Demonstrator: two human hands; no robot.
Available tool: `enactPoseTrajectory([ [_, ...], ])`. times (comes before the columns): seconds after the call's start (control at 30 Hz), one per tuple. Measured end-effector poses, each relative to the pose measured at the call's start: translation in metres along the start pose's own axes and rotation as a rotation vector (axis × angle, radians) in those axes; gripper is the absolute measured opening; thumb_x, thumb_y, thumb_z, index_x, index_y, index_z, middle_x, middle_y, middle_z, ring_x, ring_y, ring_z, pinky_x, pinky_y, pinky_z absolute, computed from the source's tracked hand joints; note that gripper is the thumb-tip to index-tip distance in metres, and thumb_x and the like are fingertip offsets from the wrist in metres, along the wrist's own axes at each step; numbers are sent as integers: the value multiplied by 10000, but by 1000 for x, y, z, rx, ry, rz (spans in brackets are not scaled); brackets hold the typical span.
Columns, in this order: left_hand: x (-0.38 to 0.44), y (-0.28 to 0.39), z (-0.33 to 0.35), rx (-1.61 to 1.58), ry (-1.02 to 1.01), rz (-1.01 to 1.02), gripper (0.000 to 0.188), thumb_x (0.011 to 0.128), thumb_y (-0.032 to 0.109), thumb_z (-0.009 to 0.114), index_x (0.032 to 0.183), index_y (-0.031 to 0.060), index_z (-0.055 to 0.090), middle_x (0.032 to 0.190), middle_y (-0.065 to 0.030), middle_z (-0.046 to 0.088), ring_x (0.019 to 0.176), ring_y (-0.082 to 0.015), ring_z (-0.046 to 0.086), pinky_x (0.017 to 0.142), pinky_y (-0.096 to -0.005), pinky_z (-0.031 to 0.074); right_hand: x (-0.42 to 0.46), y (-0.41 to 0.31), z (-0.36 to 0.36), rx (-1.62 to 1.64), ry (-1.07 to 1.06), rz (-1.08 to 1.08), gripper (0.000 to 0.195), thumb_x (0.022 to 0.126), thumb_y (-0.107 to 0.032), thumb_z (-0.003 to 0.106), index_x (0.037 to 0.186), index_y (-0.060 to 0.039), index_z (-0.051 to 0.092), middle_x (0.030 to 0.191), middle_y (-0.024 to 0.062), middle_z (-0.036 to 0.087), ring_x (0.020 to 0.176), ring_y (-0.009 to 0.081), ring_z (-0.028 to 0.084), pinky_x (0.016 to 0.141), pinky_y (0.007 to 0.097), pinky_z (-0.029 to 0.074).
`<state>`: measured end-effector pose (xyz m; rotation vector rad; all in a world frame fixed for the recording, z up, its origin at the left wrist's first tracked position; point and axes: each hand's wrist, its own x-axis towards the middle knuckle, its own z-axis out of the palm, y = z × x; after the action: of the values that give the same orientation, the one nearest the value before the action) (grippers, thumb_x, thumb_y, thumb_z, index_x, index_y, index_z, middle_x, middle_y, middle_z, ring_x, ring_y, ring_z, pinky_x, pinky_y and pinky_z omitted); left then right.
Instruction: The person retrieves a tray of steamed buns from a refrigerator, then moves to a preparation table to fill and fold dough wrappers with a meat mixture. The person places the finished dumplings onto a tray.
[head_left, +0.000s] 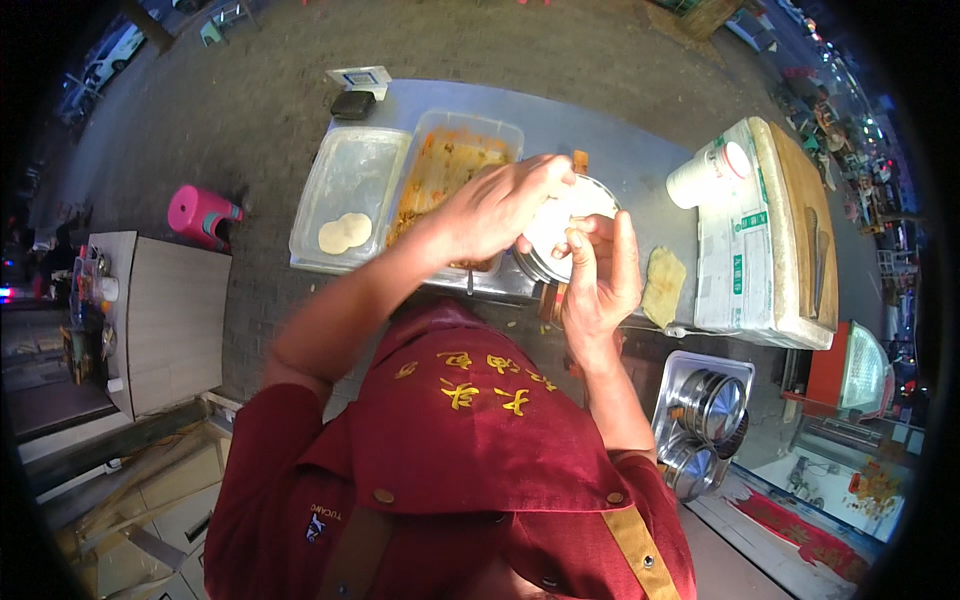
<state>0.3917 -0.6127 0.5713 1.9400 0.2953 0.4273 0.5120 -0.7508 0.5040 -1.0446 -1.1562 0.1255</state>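
Observation:
Over a round metal steamer (530, 268) with a bright white inside, my two hands work close together. My left hand (506, 201) reaches in from the left, its fingers curled down at the steamer's far side. My right hand (600, 274) is palm up at the near right rim, with thumb and one finger raised and the others bent inward. Glare and the fingers hide whether anything small is between them. Left of the steamer stands a clear plastic tub (457, 161) smeared with orange-brown filling. Beside that, two overlapping round dough wrappers (346, 232) lie in a pale plastic tray (352, 169).
A yellowish cloth (664, 285) lies right of my hands. A foam box (735, 262) bears stacked paper cups (701, 180) and a wooden board (806, 187). Stacked steamers (709, 405) sit on a metal tray at lower right. A pink stool (199, 214) stands left.

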Motion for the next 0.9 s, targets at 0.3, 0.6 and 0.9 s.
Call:
enactPoseTrajectory([
  [0.3, -16, -46, 55, -244, 512, 66, 516, 1090, 404, 249, 1017, 19, 585, 805, -71, 632, 626, -118, 585, 581, -282, 485, -18, 1, 13, 135, -23, 222, 620, 933, 114, 599, 1500, -31, 393, 1053, 135, 621, 843, 170, 666, 712, 313, 593],
  [0.6, -17, -42, 47, -327, 137, -113, 597, 1088, 483, 257, 980, 16, 613, 615, -14, 540, 545, -102, 510, 540, -277, 429, 1, -10, -16, -544, -335, -362, 691, 802, 132, 712, 1434, -39, 489, 948, 135, 638, 776, 280, 650, 640, 338, 555],
  [0.9, -12, -28, 58, -407, 104, -136, 542, 1094, 437, 263, 971, 18, 585, 697, -42, 580, 583, -117, 540, 550, -281, 452, -5, -26, -24, -540, -308, -283, 616, 791, 115, 720, 1365, 1, 528, 1047, 174, 629, 894, 316, 677, 684, 362, 572],
])
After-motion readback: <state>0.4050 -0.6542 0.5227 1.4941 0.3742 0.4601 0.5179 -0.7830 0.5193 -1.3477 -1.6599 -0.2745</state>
